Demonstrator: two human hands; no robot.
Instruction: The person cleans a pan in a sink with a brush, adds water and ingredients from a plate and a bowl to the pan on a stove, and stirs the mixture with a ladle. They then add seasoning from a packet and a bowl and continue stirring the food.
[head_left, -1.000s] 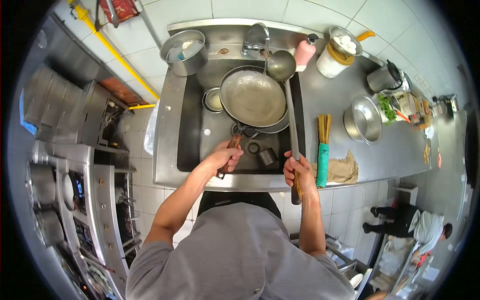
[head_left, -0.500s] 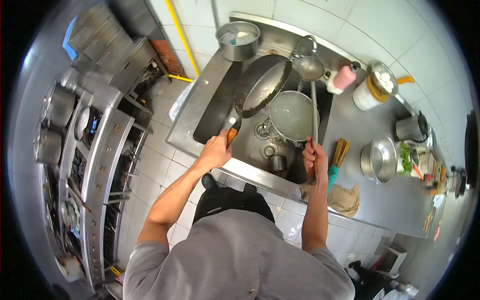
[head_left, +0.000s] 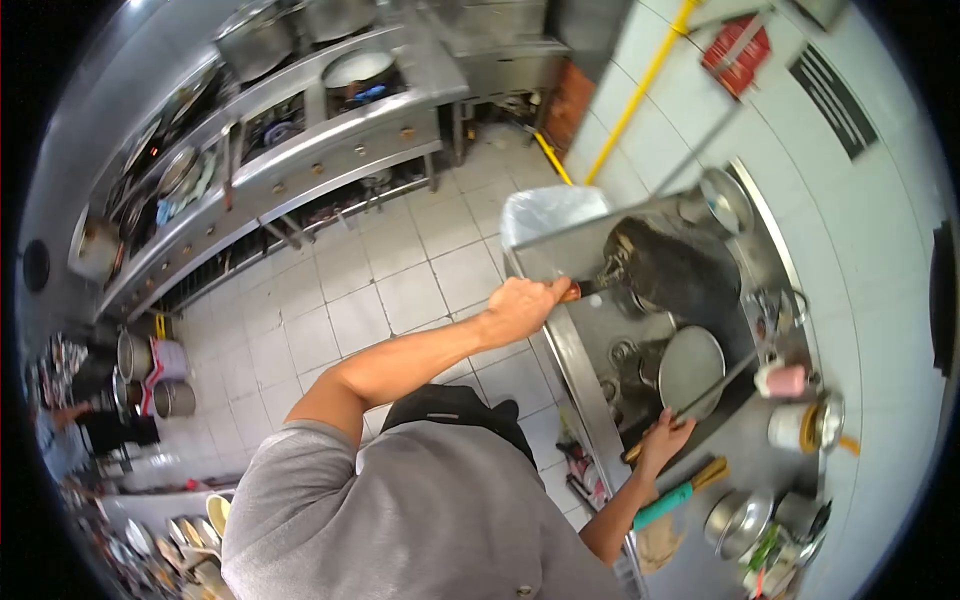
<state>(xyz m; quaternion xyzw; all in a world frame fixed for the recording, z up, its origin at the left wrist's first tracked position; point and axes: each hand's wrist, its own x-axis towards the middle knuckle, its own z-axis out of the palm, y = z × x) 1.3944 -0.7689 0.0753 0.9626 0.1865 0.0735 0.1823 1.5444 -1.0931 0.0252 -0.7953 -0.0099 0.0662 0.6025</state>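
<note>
The wok (head_left: 690, 270), tilted over the sink (head_left: 577, 375), looks heavy, rigid and probably slippery where wet, best held by its wooden-ended handle (head_left: 571, 292), around which the left hand (head_left: 525, 304) is closed. The right hand's (head_left: 664, 441) grip is wrapped around a long ladle (head_left: 725, 381), above a round vessel (head_left: 692, 368) with a pale inside. A metal pot (head_left: 725, 200) stands at the sink's edge, its contents unclear, while the tabletop (head_left: 700, 560) bears a white jar (head_left: 788, 427) and a steel bowl (head_left: 736, 524)

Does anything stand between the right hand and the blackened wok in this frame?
Yes: the pale round pan lies between the right hand and the wok, crossed by a long handle. The left hand grips the wok's own handle.
</note>
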